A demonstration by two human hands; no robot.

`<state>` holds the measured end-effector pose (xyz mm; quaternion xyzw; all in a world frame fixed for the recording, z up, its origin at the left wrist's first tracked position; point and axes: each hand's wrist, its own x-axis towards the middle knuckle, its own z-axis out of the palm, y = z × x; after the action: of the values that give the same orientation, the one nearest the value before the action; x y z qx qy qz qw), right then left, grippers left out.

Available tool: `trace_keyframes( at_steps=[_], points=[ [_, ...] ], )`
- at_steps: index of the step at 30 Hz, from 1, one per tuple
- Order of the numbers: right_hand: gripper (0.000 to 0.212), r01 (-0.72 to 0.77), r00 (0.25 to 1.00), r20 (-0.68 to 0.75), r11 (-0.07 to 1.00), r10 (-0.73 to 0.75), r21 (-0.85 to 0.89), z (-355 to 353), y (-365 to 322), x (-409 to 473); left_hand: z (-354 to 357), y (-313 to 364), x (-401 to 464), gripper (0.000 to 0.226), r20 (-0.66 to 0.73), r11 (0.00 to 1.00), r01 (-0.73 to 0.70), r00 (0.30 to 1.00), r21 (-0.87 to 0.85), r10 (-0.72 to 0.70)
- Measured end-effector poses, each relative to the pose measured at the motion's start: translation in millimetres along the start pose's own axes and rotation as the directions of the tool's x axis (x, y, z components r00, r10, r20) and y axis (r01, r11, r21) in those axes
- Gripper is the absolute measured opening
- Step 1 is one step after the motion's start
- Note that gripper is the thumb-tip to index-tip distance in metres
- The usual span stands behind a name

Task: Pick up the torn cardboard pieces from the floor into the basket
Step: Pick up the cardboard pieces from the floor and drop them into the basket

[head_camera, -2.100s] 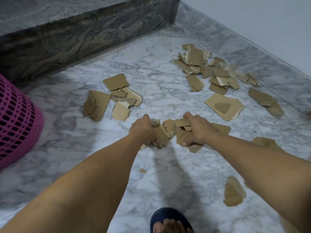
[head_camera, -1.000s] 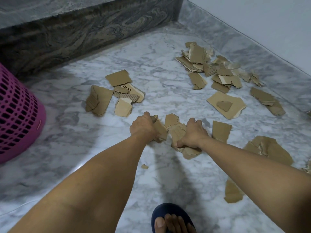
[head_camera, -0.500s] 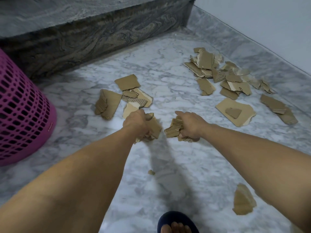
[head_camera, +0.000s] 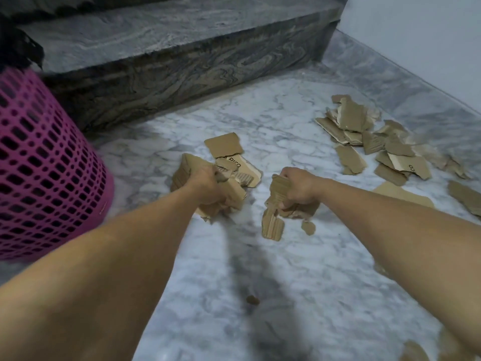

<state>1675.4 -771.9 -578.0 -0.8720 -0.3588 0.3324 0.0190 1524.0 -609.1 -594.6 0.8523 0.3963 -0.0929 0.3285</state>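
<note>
Cardboard scraps (head_camera: 374, 142) beyond hands, basket (head_camera: 46, 173) leftward.

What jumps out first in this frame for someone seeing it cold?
Two bare forearms reach into centre frame, the left hand and the right hand each gripping a bunch of torn cardboard pieces above the white marble floor. A pink lattice basket stands at the left edge, and a scattered cardboard pile lies on the floor at the upper right, below a dark veined stone step.
</note>
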Motion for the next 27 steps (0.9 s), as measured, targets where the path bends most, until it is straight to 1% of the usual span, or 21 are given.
trace_keyframes(
  at_steps=[3, 6, 7, 9, 11, 13, 15, 17, 18, 20, 23, 24, 27],
  points=[
    [0.062, 0.015, 0.999, -0.033, 0.999, -0.014, 0.028, -9.7, -19.0, 15.0, -15.4, -9.4, 6.8, 0.042, -0.024, 0.998, 0.05, 0.998, -0.039, -0.05],
    [0.063, 0.028, 0.998, -0.054, 0.993, -0.022, 0.119, -14.0, -44.1, 30.7, -31.4, -20.2, 11.7, 0.029, -0.046, 0.996, 0.08, 0.996, -0.031, -0.081],
    [0.063, 0.021, 0.998, -0.057, 0.989, -0.013, 0.148, -13.4, -50.8, 36.4, -34.6, -25.2, 16.1, 0.033, -0.054, 0.994, 0.104, 0.993, -0.038, -0.105],
    [0.064, 0.01, 0.999, -0.043, 0.982, -0.002, 0.188, -10.3, -63.1, 48.8, -38.5, -35.5, 24.9, 0.048, -0.081, 0.984, 0.167, 0.982, -0.06, -0.172],
    [0.065, -0.011, 0.999, -0.034, 0.978, 0.019, 0.209, -5.7, -71.9, 57.4, -37.1, -43.1, 32.4, 0.055, -0.096, 0.975, 0.213, 0.971, -0.065, -0.218],
    [0.064, -0.037, 0.998, -0.05, 0.987, 0.045, 0.155, -0.1, -78.0, 62.9, -31.5, -51.5, 39.9, 0.064, -0.115, 0.966, 0.251, 0.96, -0.056, -0.256],
    [0.069, -0.06, 0.994, -0.086, 0.992, 0.069, 0.11, 5.1, -82.4, 64.1, -22.9, -56.9, 41.6, 0.075, -0.122, 0.944, 0.326, 0.936, -0.044, -0.329],
    [0.073, -0.126, 0.988, -0.075, 0.987, 0.134, 0.102, 10.5, -81.8, 70.6, -15.0, -59.1, 42.4, 0.08, -0.142, 0.928, 0.372, 0.919, 0.002, -0.368],
    [0.073, -0.142, 0.986, -0.069, 0.985, 0.149, 0.096, 11.7, -82.5, 71.5, -12.1, -59.1, 43.6, 0.081, -0.156, 0.927, 0.375, 0.917, 0.02, -0.367],
    [0.075, -0.152, 0.985, -0.064, 0.978, 0.162, 0.143, 13.2, -81.3, 73.7, -9.7, -55.4, 43.9, 0.082, -0.171, 0.93, 0.369, 0.916, -0.005, -0.364],
    [0.083, -0.123, 0.987, -0.057, 0.939, 0.149, 0.321, 14.7, -79.8, 72.0, -9.1, -49.1, 44.2, 0.091, -0.162, 0.925, 0.357, 0.913, -0.131, -0.375],
    [0.081, -0.114, 0.989, -0.046, 0.923, 0.14, 0.367, 15.3, -79.3, 70.3, -9.4, -48.2, 43.3, 0.09, -0.141, 0.924, 0.342, 0.92, -0.17, -0.367],
    [0.076, -0.099, 0.993, -0.014, 0.873, 0.12, 0.477, 14.6, -75.5, 62.0, -13.2, -46.3, 33.3, 0.076, -0.082, 0.917, 0.293, 0.942, -0.27, -0.325]
  ],
)
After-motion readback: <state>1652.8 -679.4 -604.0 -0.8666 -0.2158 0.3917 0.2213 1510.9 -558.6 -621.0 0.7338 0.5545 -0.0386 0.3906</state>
